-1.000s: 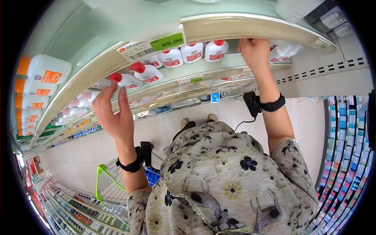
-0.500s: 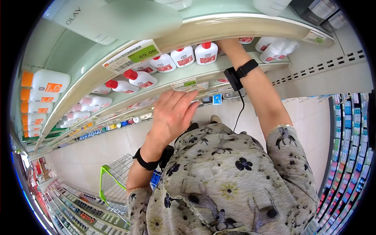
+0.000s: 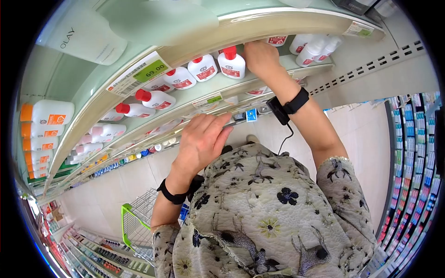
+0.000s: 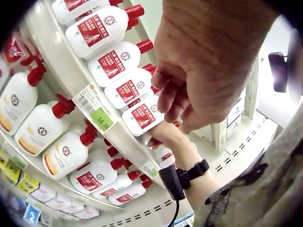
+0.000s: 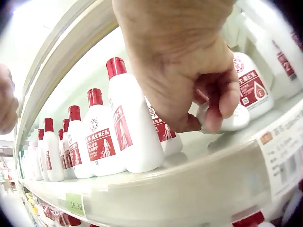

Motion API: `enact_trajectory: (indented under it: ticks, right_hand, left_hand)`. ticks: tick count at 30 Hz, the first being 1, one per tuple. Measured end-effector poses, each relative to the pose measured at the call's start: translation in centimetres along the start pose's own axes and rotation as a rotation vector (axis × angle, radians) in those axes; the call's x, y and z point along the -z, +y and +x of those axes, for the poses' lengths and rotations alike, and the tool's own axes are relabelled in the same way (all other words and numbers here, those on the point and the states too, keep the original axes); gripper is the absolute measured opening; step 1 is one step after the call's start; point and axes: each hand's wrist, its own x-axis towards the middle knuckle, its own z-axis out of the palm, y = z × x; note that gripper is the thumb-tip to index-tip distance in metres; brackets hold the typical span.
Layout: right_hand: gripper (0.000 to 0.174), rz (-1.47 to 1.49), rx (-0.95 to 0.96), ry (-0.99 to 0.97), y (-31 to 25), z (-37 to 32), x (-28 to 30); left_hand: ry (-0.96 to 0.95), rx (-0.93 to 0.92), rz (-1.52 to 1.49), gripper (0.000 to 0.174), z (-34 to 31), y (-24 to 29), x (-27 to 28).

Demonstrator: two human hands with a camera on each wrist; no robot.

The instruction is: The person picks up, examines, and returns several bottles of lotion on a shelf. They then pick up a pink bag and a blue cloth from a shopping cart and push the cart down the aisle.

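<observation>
White bottles with red caps stand in a row on the shelf. My right hand reaches in at the right end of that row, its fingers curled round a low white bottle that is mostly hidden by them. Behind it stands another white bottle with a red label. Holding nothing, my left hand hangs in front of the shelf with loosely bent fingers. Two red-capped bottles in the head view tilt forward at the left of the row.
A green price label sits on the shelf edge. Bottles with orange caps stand far left, and an upper shelf overhangs the row. Below left is a shopping cart; more bottles fill the lower shelf.
My left hand has drawn away from the tilted red-capped bottles towards my body. My right hand has moved left on the shelf, close beside the end bottle, and the head view has shifted.
</observation>
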Motion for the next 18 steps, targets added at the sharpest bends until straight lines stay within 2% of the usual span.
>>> enact_trajectory:
  ticks: [8, 12, 15, 17, 18]
  right_hand:
    - [0.029, -0.058, -0.038, 0.123, -0.1, -2.4, 1.1]
    - [0.028, -0.036, -0.060, 0.122, 0.5, -3.8, 2.7]
    - [0.033, 0.065, -0.147, 0.035, 1.5, -5.7, 4.3]
    - [0.039, 0.814, -0.333, 0.097, 2.2, -8.7, 5.9]
    - [0.039, 0.810, -0.333, 0.099, 2.7, -10.1, 6.5]
  left_hand:
    - [0.029, -0.037, -0.058, 0.028, 2.7, -0.7, -1.4]
    - [0.035, -0.005, -0.012, 0.031, 4.4, -1.7, -2.3]
    - [0.060, 0.033, -0.016, 0.033, 5.0, -1.8, -2.6]
    - [0.083, 0.061, -0.055, 0.034, 5.4, -1.5, -2.7]
    - [0.031, 0.170, -0.147, 0.037, 5.2, -1.2, -2.5]
